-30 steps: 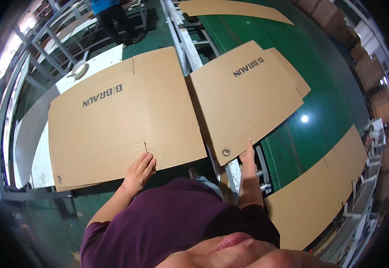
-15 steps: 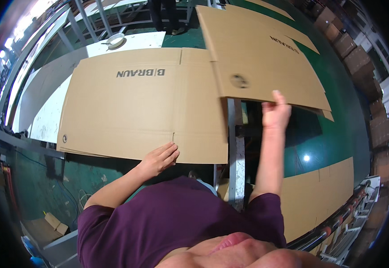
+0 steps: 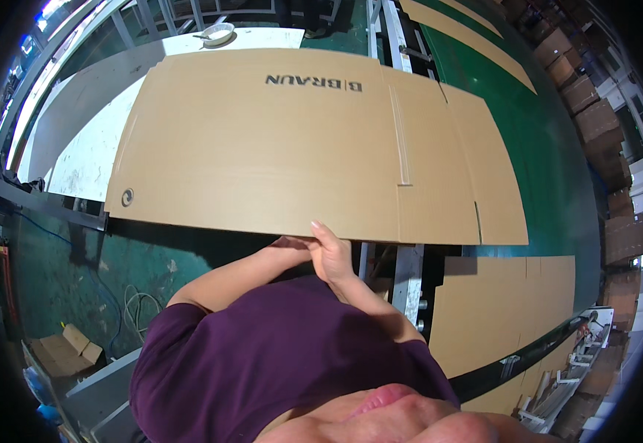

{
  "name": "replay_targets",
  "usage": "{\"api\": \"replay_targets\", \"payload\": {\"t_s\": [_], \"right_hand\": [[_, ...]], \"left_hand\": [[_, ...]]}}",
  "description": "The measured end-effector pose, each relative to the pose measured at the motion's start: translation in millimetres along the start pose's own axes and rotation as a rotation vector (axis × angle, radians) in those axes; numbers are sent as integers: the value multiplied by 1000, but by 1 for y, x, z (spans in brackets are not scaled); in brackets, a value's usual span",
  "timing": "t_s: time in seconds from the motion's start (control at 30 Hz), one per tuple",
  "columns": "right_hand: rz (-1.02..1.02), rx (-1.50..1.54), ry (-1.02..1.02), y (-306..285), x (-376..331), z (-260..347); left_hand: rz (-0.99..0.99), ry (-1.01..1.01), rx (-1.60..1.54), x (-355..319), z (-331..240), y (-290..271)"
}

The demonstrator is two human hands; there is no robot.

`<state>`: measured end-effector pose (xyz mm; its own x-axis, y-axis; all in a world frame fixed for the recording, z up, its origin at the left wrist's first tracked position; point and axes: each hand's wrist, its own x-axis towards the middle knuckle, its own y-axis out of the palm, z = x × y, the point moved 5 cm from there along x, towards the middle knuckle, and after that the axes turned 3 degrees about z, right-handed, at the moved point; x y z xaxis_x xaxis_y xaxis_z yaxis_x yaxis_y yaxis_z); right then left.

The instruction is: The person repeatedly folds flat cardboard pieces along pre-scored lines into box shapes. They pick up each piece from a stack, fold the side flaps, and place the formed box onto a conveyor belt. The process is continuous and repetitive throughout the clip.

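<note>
A large flat brown cardboard box blank [image 3: 262, 148] lies in front of me, with dark print near its far edge and a small round mark at its near left corner. It reaches from the white table on the left to over the green belt on the right. My right hand [image 3: 332, 255] is closed on the middle of its near edge, thumb on top, fingers curled below. Close against it, my left hand [image 3: 292, 245] is at the same edge. Its fingers are hidden beneath the cardboard and behind my right hand.
A white table [image 3: 78, 162] with a bowl [image 3: 218, 34] is at the left. The green belt [image 3: 550, 184] runs along the right, carrying more cardboard blanks [image 3: 484, 310] at the near end. A metal rail [image 3: 408, 280] passes under the blank. Stacked boxes [image 3: 598, 122] line the far right.
My right hand has come left from another blank's near edge to beside my left hand. My left hand has slipped from the top to the edge. The blank before me now extends farther right.
</note>
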<state>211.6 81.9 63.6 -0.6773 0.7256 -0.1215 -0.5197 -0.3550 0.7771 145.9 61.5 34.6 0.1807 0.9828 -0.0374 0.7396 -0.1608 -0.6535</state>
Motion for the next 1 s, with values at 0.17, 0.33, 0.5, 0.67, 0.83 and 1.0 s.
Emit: {"api": "replay_targets", "payload": {"t_s": [0.17, 0.33, 0.5, 0.67, 0.83, 1.0], "right_hand": [[132, 150, 404, 49, 9, -35], [101, 284, 902, 37, 10, -83], [305, -46, 1045, 10, 5, -86], [1095, -1126, 501, -5, -20, 39], [-365, -1395, -355, -84, 30, 280], [-577, -1451, 82, -242, 65, 369]], "left_hand": [[33, 28, -4, -20, -5, 14], [366, -355, 145, -87, -7, 3], [378, -33, -142, -80, -77, -94], [-223, 212, 302, -11, -83, -80], [-212, 253, 515, 9, -64, -46], [-249, 328, 553, 12, -68, -43]]}}
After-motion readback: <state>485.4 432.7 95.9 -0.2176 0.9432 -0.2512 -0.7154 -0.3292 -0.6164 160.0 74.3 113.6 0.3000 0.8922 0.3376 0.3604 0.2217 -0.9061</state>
